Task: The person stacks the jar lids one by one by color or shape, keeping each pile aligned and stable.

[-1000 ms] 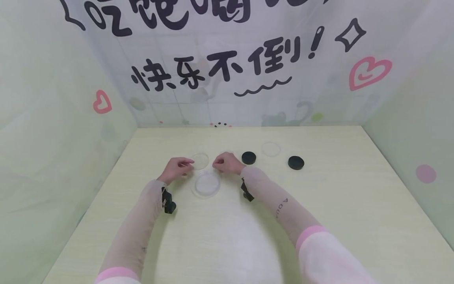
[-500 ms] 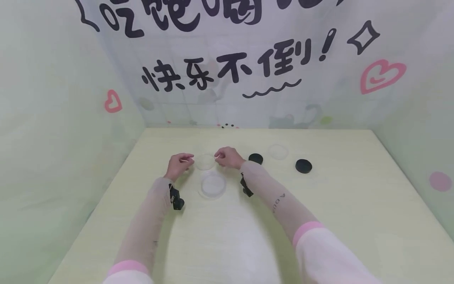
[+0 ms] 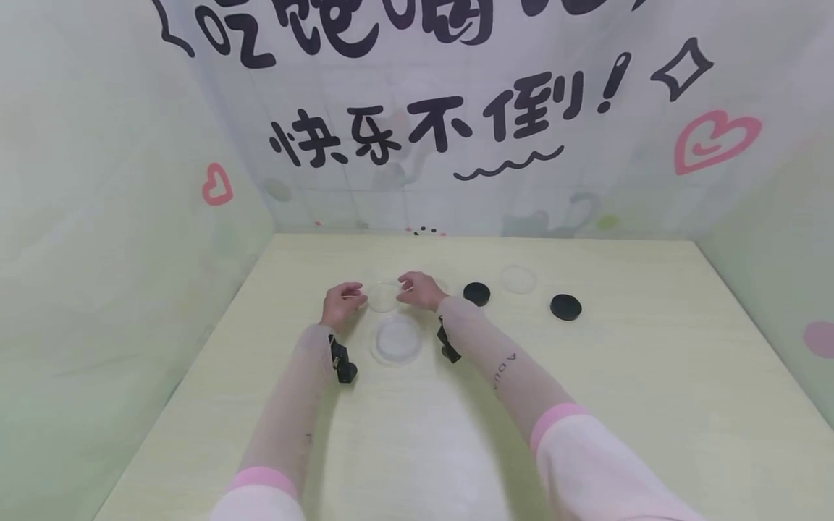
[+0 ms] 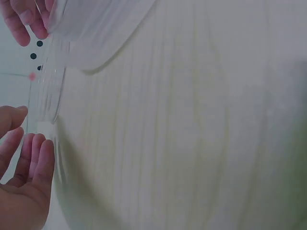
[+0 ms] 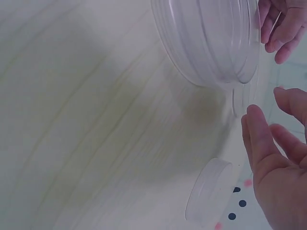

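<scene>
In the head view my left hand [image 3: 342, 304] is at the left side of a clear round dish [image 3: 384, 297]. In the left wrist view its thumb stands apart from its fingers, close to the dish's wall. On the dish's right side is my right hand [image 3: 422, 291]. The right wrist view shows that thumb and its fingers spread apart too, with nothing between them. Nearer the body sits a larger clear dish [image 3: 397, 340], with a wider clear rim showing around its base; it fills the top of the right wrist view.
To the right lie two black round discs, one [image 3: 477, 294] near the right forearm and another [image 3: 565, 307] further right. A clear ring-like dish [image 3: 518, 279] lies between and behind them. Another shallow clear dish [image 5: 209, 191] stands beside the right hand. Printed cloth walls [image 3: 417, 195] close off the back and sides.
The head view has turned, shifting the scene rightward. My right hand has come in slightly towards the clear dish, and the fingers of both hands have parted from their thumbs.
</scene>
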A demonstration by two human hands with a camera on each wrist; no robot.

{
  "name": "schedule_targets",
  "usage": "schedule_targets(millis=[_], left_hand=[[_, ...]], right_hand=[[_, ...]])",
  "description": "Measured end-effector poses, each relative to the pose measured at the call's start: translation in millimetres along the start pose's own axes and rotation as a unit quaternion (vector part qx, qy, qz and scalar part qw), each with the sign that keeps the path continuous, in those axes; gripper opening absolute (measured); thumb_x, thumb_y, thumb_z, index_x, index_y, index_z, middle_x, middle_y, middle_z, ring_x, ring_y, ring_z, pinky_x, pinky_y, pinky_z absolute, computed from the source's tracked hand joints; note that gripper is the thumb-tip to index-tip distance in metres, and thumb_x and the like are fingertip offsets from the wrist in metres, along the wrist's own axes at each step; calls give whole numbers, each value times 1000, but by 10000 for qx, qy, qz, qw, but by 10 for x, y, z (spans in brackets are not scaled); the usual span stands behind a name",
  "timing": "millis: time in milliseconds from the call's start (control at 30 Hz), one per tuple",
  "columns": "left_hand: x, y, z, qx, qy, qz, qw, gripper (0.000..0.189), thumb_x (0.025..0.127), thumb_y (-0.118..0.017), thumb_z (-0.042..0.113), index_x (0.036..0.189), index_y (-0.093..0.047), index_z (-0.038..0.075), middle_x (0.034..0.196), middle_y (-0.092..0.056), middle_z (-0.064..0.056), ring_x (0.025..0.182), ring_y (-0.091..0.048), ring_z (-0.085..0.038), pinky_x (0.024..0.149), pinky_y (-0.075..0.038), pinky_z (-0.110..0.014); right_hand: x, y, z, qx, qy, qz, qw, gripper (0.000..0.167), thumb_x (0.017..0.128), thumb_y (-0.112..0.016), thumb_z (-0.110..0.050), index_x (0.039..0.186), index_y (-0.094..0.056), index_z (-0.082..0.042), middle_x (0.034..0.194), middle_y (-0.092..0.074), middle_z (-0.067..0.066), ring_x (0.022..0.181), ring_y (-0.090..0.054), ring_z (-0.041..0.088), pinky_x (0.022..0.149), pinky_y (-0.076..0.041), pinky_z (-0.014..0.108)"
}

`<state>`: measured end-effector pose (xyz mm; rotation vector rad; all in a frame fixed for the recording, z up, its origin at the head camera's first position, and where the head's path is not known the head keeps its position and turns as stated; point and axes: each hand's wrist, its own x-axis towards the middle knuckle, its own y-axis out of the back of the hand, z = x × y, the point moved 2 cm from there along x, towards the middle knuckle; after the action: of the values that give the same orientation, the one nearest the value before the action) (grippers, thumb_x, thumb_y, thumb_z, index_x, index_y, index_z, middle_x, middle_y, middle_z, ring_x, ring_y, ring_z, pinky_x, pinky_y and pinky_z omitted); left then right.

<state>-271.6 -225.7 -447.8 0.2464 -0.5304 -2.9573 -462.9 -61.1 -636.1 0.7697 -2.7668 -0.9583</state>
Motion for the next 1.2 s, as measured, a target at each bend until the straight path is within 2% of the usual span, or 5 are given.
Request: schedule_targets(millis=[167,333,600,900,1200], left_hand=[[35,-37,-62,58,34,6,10000,37,83,-59,2,118,-49,-7,113,-51,-24,104,-50,-34,89,-42,-37],[76,-67,-130,239,169,39,9996,35,81,-61,4,115,-53,-4,109,-55,-21,100,-53,-30,85,-44,-34],[87,-84,-140,761,148,20,9970,32,82,-61,10,112,-57,0,107,-58,-17,98,-55,-27,84,-44,-33],[74,-90,-128,747,234,-31,9969,33,82,-61,10,113,-57,0,108,-58,-16,99,-55,-26,86,-43,-33],[88,-83,-129,897,137,-291,9954,37,84,-59,12,118,-52,-1,111,-56,-18,103,-52,-27,89,-41,-34]], right_hand=[[-49,-17,-56,-209,-267,16,9994,64,69,-72,-43,124,-48,-18,111,-57,3,97,-55,17,78,-47,32],[-920,319,-1065,51,-777,-181,9968,55,78,-67,-24,127,-46,-8,122,-51,10,107,-50,22,88,-42,33],[-1451,593,-1748,106,-1052,-292,9940,47,83,-60,-12,127,-44,-2,125,-48,12,113,-47,24,93,-38,33],[-650,193,-574,-21,5,35,10000,45,77,-66,-25,118,-55,-8,107,-59,4,96,-56,16,78,-46,27],[-237,31,-21,-73,104,-14,9999,47,74,-68,-40,114,-57,-19,101,-60,-6,91,-55,8,76,-46,24]])
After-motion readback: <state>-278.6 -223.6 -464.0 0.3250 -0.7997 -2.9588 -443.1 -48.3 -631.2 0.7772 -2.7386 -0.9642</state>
